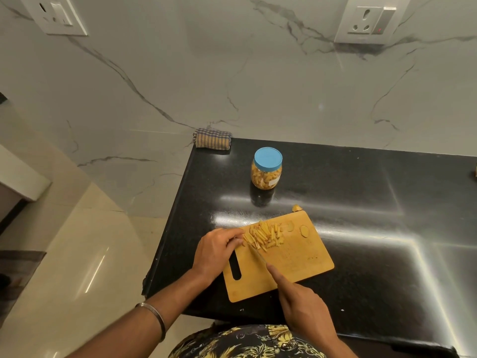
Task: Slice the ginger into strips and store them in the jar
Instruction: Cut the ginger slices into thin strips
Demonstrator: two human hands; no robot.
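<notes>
1. Fingers [233, 241] of the left hand [215, 250] curl down onto the near-left end of the ginger strips [264, 235], pinning a piece against the cutting board [291, 262]; how tightly they pinch it cannot be told.
2. Fingers of the right hand [300, 303] are wrapped round a knife [258, 254], the forefinger laid out straight along its back; the thin blade runs up and left from that forefinger to the ginger just beside the left fingertips.
3. One heap of cut ginger strips lies on the board directly right of the left fingers, too many and too tangled to count.
4. Two round ginger slices [304, 230] rest on the board farther right of the heap, and one ginger knob [296, 208] sits on the table [374, 192] touching the board's far corner.
5. One clear jar [266, 174] stands upright on the table well beyond the left fingers, closed with a blue lid [268, 158] and filled nearly to the top with pale yellow pieces; a white label is on its side.
6. One folded checked cloth [212, 139] lies at the far-left corner of the table, beyond the jar.
7. One metal bangle [154, 316] circles the left wrist.
8. Two wall sockets [55, 14] are set in the marble wall above.
</notes>
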